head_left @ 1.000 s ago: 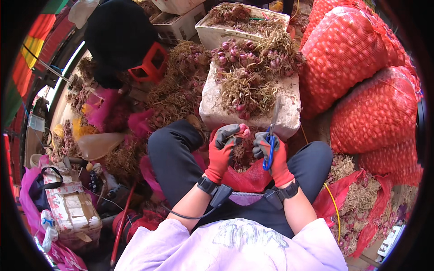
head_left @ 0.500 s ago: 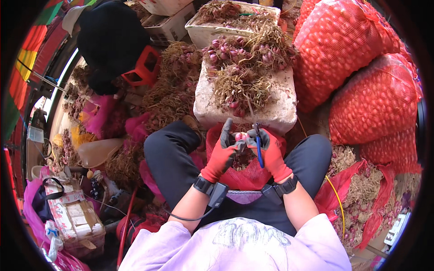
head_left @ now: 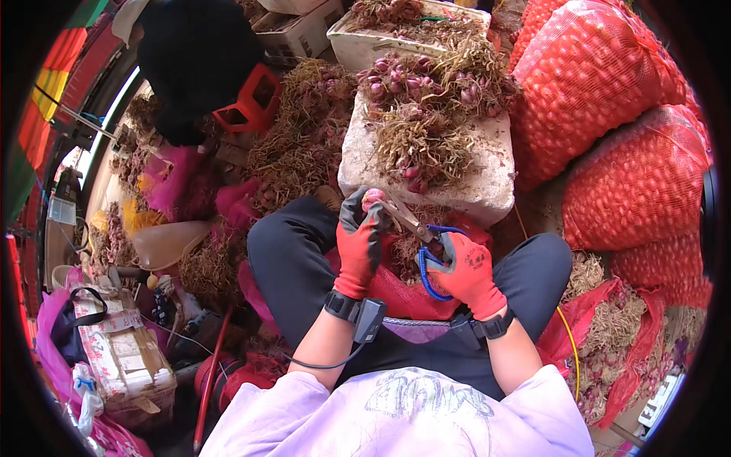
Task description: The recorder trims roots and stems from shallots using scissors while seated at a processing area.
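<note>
my left hand (head_left: 359, 238) pinches a reddish bulb (head_left: 372, 198), my right hand (head_left: 466, 268) grips blue-handled scissors (head_left: 412, 222); ahead, a soiled white box (head_left: 487, 179) bears dry bunches (head_left: 422, 141) beside red mesh sacks (head_left: 586, 91).

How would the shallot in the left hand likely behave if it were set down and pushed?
The shallot would probably roll or wobble, since its visible side is rounded. It is likely light, being small beside the left hand that holds it. It may slide a little too, as its pinkish surface looks fairly smooth.
</note>
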### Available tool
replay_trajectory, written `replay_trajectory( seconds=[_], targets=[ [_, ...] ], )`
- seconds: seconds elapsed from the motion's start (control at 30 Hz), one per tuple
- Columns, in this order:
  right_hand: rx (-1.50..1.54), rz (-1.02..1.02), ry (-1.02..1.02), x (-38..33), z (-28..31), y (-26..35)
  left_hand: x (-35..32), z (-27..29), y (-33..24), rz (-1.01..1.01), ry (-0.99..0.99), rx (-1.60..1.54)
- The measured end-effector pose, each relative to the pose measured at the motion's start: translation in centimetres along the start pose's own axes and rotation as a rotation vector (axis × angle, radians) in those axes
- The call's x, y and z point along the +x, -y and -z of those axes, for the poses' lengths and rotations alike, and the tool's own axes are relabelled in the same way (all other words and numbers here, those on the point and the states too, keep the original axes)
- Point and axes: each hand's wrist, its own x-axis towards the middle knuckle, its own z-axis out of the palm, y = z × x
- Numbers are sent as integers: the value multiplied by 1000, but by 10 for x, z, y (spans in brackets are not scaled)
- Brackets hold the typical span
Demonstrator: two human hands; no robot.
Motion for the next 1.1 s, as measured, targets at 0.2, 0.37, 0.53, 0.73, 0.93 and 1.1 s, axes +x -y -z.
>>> replay_trajectory(
  seconds=[0.2, 0.37, 0.53, 0.73, 0.93, 1.1],
  targets=[
    [14, 15, -23, 2, -1, 1, -2, -9, -1, -15, -40, 45],
    [413, -179, 115, 1, -5, -11, -6, -14, -6, 68, 43, 3],
    [144, -228, 18, 13, 18, 0, -6, -14, -11, 127, 98, 65],
    [9, -39, -128, 8, 19, 0, -2, -12, -13, 160, 60, -58],
    [-57, 11, -50, 3, 6, -10, -3, -14, -19, 153, 82, 65],
    [-104, -8, 6, 8, 22, -5, 0, -14, -25, 76, 64, 307]
  ],
)
